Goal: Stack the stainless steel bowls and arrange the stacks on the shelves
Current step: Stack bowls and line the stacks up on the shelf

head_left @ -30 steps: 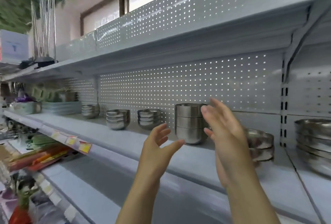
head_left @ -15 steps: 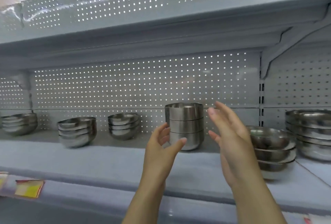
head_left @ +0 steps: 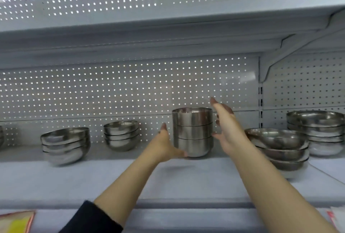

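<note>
Nearest me, at six o'clock, runs the front lip of the shelf (head_left: pixel 186 219), with a yellow price label (head_left: pixel 16 222) at seven o'clock. My dark sleeve (head_left: pixel 89 219) ends at the left forearm.

Further in, my left hand (head_left: pixel 165 146) touches the base of the straight-sided bowl stack (head_left: pixel 193 132) at its nine o'clock side, thumb under the bottom curve, fingers straight and spread, not wrapped round. My right hand (head_left: pixel 226 130) stands at the stack's three o'clock side, fingers straight and apart, beside the steel; whether they touch it I cannot tell. The stack, three bowls nested, sits upright on the shelf deck near the perforated back panel (head_left: pixel 130 87).

Along the back, at the stack's nine o'clock, sit a small round bowl stack (head_left: pixel 121 135) and, further left, a wider stack (head_left: pixel 66 145). At its three o'clock are a shallow wide-bowl stack (head_left: pixel 278 148), leaning unevenly, and behind it a large stack (head_left: pixel 317 132).

I judge most bowls already nested and shelved; what is left seems to be settling this stack and straightening the uneven one.
</note>
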### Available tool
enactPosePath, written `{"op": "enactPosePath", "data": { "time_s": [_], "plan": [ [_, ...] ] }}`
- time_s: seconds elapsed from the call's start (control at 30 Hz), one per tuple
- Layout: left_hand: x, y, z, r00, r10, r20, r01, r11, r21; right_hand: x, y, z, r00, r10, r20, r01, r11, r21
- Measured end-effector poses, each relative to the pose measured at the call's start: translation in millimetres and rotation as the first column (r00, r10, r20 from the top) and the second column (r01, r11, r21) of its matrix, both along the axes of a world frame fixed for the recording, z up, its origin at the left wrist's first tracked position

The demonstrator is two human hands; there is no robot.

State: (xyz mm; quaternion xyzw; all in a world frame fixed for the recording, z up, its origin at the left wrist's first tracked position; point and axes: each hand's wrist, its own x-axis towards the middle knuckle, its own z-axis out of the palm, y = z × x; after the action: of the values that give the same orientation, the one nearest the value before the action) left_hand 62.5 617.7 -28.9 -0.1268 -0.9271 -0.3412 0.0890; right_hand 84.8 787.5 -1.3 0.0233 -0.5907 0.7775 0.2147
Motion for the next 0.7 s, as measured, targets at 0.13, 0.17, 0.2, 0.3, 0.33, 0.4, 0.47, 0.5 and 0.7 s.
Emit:
{"op": "enactPosePath", "data": {
  "time_s": [0.13,0.17,0.2,0.3,0.33,0.4,0.47,0.5,0.7],
  "plan": [
    [-26,-5,-4,0.999,0.008,0.044,-0.001,0.989,-0.148,-30,7,-3,0.988,-0.032,0.149,0.019,0.996,0.091],
    [-31,-4,-6,0.998,-0.007,0.056,0.016,0.986,-0.163,-36,8,-4,0.984,-0.062,0.168,0.044,0.993,0.110],
    [-35,-3,-8,0.997,-0.026,0.069,0.037,0.986,-0.164,-42,8,-3,0.979,-0.083,0.187,0.061,0.991,0.121],
    [-44,1,-9,0.994,-0.072,0.081,0.080,0.992,-0.100,-53,6,-1,0.963,-0.082,0.259,0.048,0.990,0.135],
    [-46,3,-10,0.992,-0.085,0.088,0.090,0.994,-0.055,-55,5,0,0.956,-0.072,0.286,0.032,0.990,0.140],
    [-54,7,-11,0.981,-0.157,0.115,0.150,0.986,0.069,-56,6,1,0.947,-0.046,0.319,0.008,0.993,0.120],
    [-60,10,-13,0.958,-0.247,0.142,0.221,0.959,0.176,-56,8,1,0.948,-0.008,0.318,-0.017,0.997,0.075],
    [-62,12,-14,0.951,-0.271,0.151,0.236,0.948,0.215,-56,8,1,0.947,0.008,0.320,-0.031,0.997,0.066],
    [-69,12,-21,0.942,-0.306,0.138,0.249,0.912,0.325,-55,6,-6,0.937,0.085,0.340,-0.092,0.996,0.005]
  ]
}}
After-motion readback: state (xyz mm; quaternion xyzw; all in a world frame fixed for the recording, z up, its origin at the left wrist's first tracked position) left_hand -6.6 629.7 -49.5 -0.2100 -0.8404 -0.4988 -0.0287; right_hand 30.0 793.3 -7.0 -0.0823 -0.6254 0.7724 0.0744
